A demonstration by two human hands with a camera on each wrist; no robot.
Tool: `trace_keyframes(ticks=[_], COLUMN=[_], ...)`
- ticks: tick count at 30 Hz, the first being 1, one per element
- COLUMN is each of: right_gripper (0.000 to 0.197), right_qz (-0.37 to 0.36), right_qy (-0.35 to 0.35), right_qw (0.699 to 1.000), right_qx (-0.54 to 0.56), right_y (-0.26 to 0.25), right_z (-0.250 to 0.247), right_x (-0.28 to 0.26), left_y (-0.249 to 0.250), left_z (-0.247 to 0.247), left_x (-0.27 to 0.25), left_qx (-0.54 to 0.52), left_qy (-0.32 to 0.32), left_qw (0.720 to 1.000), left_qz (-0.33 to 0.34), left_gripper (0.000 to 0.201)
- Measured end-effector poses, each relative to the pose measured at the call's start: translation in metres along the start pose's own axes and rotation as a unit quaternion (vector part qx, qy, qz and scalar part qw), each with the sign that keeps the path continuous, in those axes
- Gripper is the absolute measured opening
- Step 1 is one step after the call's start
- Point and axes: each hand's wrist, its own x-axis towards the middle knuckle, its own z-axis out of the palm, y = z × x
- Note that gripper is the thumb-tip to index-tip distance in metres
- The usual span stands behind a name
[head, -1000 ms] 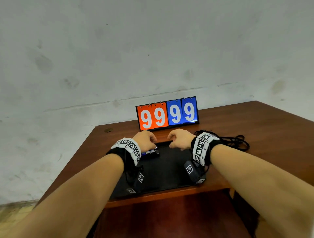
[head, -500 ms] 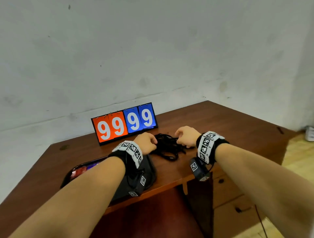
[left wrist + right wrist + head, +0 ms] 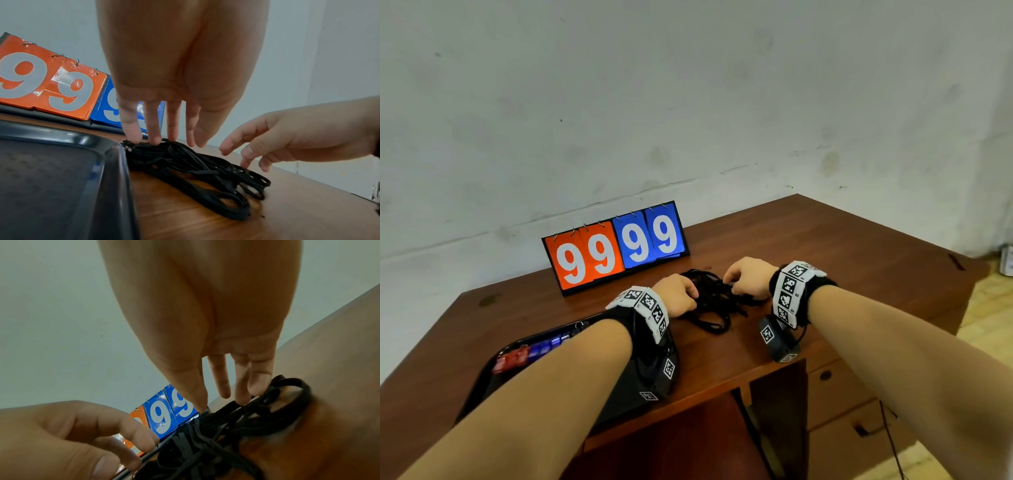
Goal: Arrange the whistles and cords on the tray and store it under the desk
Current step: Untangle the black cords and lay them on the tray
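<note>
A tangled pile of black cords (image 3: 714, 303) lies on the brown desk (image 3: 825, 260), just right of the black tray (image 3: 493, 375). Red whistles (image 3: 512, 359) and blue whistles (image 3: 548, 344) sit along the tray's far rim. My left hand (image 3: 683, 294) is at the pile's left end, and its straight fingers (image 3: 152, 129) touch the cords (image 3: 195, 175) beside the tray's rim (image 3: 61, 138). My right hand (image 3: 738, 284) is at the pile's right end, where its loosely bent fingertips (image 3: 240, 395) touch the cords (image 3: 226, 434). Neither hand grips anything.
A flip scoreboard (image 3: 616, 246) reading 99 99 stands against the wall behind the cords. Desk drawers (image 3: 839, 397) sit below the front edge at the right, with a dark opening under the desk to their left. Bare desktop extends to the right.
One second ago both hands were at the tray's far edge. They have moved right to the cord pile and now touch its two ends.
</note>
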Motion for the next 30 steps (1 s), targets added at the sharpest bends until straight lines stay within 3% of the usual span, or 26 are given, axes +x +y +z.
trace_keyframes(ticks=[6,11,16,18,21,30], right_gripper=[0.039,0.036,0.023,0.023,0.021,0.021], right_qz=[0.005,0.004,-0.021,-0.021,-0.014,-0.003], right_qy=[-0.012,-0.051,-0.105,-0.117,-0.129,-0.041], right_qw=[0.999,0.997,0.97,0.966,0.975,0.997], right_qx=[-0.031,-0.064,-0.217,-0.23,-0.181,-0.061], right_y=[-0.016,-0.024,-0.005,0.009,-0.01,-0.027], right_z=[-0.002,0.0,0.015,0.024,0.018,0.013], right_x=[0.044,0.086,0.164,0.195,0.167,0.115], left_y=[-0.007,-0.01,-0.016,-0.021,-0.027,-0.027], left_z=[-0.007,-0.014,-0.017,-0.016,-0.017,-0.017], left_x=[0.017,0.032,0.042,0.045,0.047,0.04], left_qx=[-0.009,-0.014,-0.015,-0.016,-0.026,-0.095], left_qy=[-0.005,-0.017,-0.02,-0.021,-0.021,0.004], left_qw=[0.999,0.999,0.999,0.999,0.999,0.995], left_qz=[-0.031,-0.028,-0.023,-0.024,-0.029,-0.023], left_gripper=[0.04,0.04,0.038,0.039,0.036,0.027])
